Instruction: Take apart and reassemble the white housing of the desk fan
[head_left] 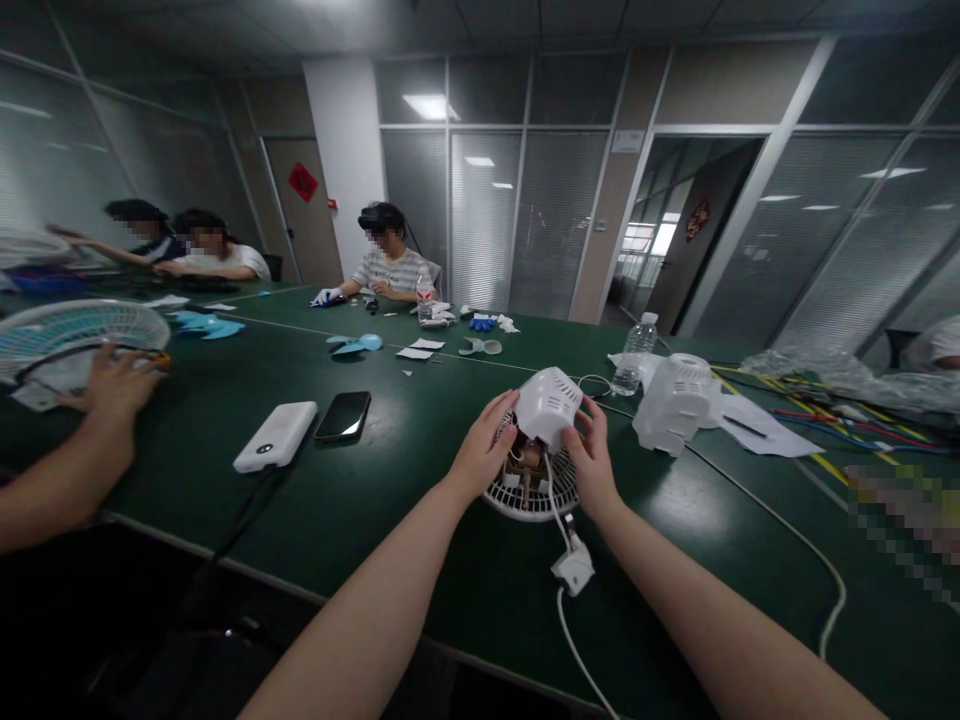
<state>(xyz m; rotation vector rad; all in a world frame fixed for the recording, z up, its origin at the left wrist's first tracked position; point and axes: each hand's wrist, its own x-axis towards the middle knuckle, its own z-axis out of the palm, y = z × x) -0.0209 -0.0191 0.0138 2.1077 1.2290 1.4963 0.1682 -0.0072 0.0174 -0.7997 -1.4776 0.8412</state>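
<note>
Both my hands hold a white vented plastic motor cover (550,403) from its two sides. My left hand (484,450) presses on its left edge with fingers curled, and my right hand (592,455) grips the right edge. Beneath the cover, a fan motor (527,462) with bare metal and wiring is exposed. It sits on a round white fan grille (525,508) lying on the table. A white cord runs down from the motor to a small white box (574,570) in front of the grille. The inner side of the cover is hidden.
On the green table (405,460) lie a white power bank (275,437) and a phone (343,416). A water bottle (637,355) and a white fan base (675,400) stand right. Blue fan blades (354,345) lie farther back. At left, a co-worker's hand (116,385) touches another grille.
</note>
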